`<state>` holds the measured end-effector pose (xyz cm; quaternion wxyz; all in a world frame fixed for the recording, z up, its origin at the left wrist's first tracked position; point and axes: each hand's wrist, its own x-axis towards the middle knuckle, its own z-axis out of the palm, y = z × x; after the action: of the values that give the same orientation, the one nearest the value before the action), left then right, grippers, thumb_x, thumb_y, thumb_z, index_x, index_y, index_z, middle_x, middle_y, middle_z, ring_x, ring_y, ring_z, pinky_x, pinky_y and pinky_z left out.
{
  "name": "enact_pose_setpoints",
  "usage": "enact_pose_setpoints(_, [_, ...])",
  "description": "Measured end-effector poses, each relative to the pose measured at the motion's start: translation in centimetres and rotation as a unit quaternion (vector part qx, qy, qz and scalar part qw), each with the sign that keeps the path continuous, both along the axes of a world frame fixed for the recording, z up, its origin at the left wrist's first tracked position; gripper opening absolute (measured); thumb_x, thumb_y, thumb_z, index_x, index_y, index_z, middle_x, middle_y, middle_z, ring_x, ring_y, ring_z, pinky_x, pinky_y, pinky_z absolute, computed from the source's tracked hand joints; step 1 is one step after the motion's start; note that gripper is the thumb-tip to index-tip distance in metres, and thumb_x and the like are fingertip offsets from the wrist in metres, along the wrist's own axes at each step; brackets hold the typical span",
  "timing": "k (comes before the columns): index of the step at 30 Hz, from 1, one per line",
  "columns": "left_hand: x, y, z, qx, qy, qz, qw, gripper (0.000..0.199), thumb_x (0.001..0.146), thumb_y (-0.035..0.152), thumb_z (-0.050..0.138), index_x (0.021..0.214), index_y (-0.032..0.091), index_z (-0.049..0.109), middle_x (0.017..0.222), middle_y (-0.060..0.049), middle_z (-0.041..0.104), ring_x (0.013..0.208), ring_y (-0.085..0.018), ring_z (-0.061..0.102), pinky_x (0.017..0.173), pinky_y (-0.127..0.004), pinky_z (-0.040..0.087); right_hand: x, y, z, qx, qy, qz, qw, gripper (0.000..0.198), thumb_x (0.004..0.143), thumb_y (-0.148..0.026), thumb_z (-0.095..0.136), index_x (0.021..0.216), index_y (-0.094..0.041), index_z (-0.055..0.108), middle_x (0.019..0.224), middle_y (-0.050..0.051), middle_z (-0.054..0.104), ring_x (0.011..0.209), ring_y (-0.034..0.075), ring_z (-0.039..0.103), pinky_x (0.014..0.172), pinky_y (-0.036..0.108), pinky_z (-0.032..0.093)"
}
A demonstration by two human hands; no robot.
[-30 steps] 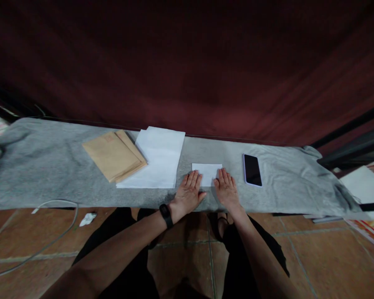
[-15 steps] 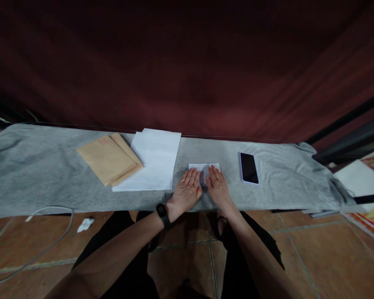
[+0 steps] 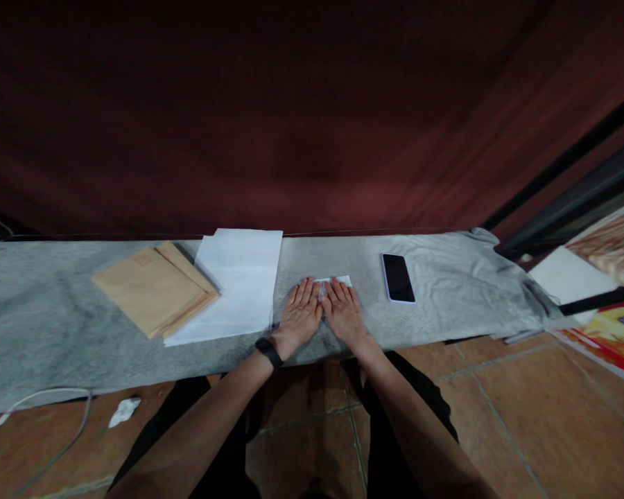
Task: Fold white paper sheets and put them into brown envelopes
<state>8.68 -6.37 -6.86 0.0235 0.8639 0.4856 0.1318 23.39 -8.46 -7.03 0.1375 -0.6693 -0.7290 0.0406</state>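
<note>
Both of my hands lie flat, side by side, over a small piece of folded white paper on the grey cloth. My left hand, with a black band on its wrist, covers the paper's left part, fingers stretched out. Over the right part rests my right hand, its fingers straight too. The two thumbs nearly meet in the middle. Only the paper's far edge and a sliver between the hands show. Left of my hands is a stack of white paper sheets, partly under some brown envelopes.
A dark-screened phone lies to the right on the grey cloth. A dark red curtain hangs behind. Below, on the tiled floor, are a white cable and a crumpled tissue. A white board stands far right.
My hands have come closer together over the folded paper and cover more of it. The view has shifted and tilted slightly, moving the things on the cloth leftward in the picture.
</note>
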Motion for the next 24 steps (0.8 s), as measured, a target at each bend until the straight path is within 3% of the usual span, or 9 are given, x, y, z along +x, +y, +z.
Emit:
enact_pose_setpoints(9, [-1.8,0.0,0.5,-0.034,0.055,-0.010,0.998,0.083,0.095,0.063,0.044,0.154,0.004,0.034,0.162,-0.020,0.028,0.153,-0.031,0.022,0.125,-0.047,0.021,2.5,-0.1,0.6,0.014,0.015,-0.099,0.995,0.050,0.102,-0.027,0.041,0.148,-0.007,0.046,0.153,0.016,0.047,0.140,0.028,0.043,0.115,0.043,0.031])
enact_pose_setpoints(14, [-2.3,-0.2,0.9,-0.050,0.074,-0.010,0.996,0.075,0.098,0.056,0.044,0.154,0.007,0.035,0.163,-0.018,0.028,0.153,-0.031,0.021,0.124,-0.046,0.023,3.6,-0.3,1.9,0.004,0.050,-0.130,0.990,0.043,0.099,-0.022,0.042,0.139,-0.013,0.057,0.130,0.014,0.066,0.119,0.027,0.059,0.102,0.038,0.043])
enact_pose_setpoints(18, [-2.7,-0.3,1.2,-0.049,0.085,-0.011,0.995,0.070,0.100,0.051,0.043,0.152,0.005,0.037,0.162,-0.019,0.030,0.152,-0.030,0.023,0.124,-0.045,0.024,3.9,-0.6,2.2,-0.005,0.059,-0.122,0.991,0.041,0.099,-0.021,0.042,0.136,-0.015,0.058,0.120,0.012,0.069,0.105,0.023,0.065,0.092,0.031,0.047])
enact_pose_setpoints(24, [-2.7,-0.9,1.1,-0.025,0.070,-0.015,0.997,0.062,0.102,0.041,0.037,0.151,0.004,0.038,0.160,-0.020,0.034,0.152,-0.029,0.024,0.124,-0.048,0.024,3.9,-0.7,2.2,0.011,0.075,-0.106,0.991,0.041,0.099,-0.022,0.042,0.136,-0.014,0.059,0.126,0.013,0.068,0.114,0.024,0.063,0.098,0.034,0.047])
